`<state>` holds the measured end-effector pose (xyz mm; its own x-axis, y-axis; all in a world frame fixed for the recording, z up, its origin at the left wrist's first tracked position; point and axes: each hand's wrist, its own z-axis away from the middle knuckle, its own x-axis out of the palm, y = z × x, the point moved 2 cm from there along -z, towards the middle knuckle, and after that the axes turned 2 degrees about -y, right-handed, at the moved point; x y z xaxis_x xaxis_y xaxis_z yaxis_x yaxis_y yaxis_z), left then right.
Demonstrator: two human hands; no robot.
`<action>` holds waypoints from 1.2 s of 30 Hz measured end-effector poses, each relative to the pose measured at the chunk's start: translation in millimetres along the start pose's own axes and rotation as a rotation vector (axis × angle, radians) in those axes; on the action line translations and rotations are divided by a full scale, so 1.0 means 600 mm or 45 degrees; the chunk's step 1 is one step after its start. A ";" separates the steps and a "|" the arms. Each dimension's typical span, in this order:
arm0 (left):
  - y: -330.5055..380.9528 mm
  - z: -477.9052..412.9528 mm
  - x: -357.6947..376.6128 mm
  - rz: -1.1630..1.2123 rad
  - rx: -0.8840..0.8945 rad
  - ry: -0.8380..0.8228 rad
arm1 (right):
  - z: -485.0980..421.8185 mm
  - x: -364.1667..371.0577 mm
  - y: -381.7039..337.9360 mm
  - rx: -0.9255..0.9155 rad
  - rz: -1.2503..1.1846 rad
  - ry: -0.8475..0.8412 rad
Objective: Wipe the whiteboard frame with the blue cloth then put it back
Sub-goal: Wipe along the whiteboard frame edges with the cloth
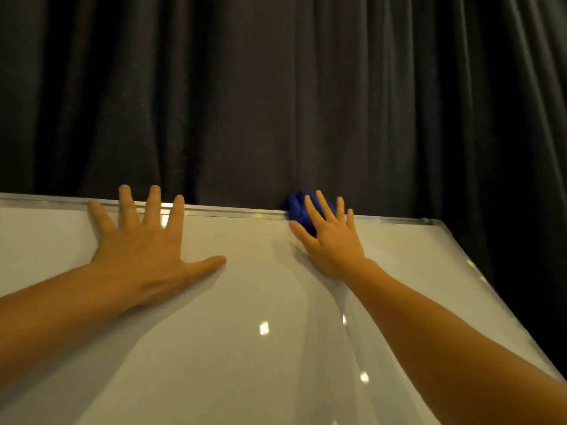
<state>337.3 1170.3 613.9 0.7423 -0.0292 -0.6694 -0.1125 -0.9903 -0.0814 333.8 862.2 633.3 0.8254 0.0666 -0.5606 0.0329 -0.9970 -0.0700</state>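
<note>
head view: dark curtain (276, 87) hangs in folds behind the whiteboard (245, 302), filling the whole upper half. board surface is glossy, w/ small light spots reflected on it. nothing lies on the board apart from the two arms and their shadows.

whiteboard frame (233, 212) is a thin metal strip; its top edge runs left to right, dropping slightly toward the right, to a corner at the far right, where the side edge comes down toward the lower right.

left hand (144, 240) is flat on the board, fingers spread wide, fingertips crossing over the top strip, holding nothing.

right hand (329, 237) is pressed flat w/ fingers fanned out over the blue cloth (299, 207). cloth is bunched up on the top frame edge, right of centre, partly hidden under the fingers, and bulges above the strip against the curtain.
</note>
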 end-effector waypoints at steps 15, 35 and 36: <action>0.477 -0.067 0.032 -0.031 0.041 -0.095 | -0.064 0.003 0.475 0.399 -0.023 -0.127; 0.602 -0.103 0.045 -0.064 -0.008 -0.062 | -0.018 0.036 0.433 -0.579 -0.259 0.031; 0.603 -0.105 0.046 -0.067 -0.002 -0.056 | -0.022 0.027 0.451 -0.755 -0.166 0.027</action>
<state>358.9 802.3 612.3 0.7175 0.0288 -0.6959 -0.0729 -0.9906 -0.1161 363.3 593.3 616.1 0.8040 0.1951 -0.5617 0.4382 -0.8329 0.3379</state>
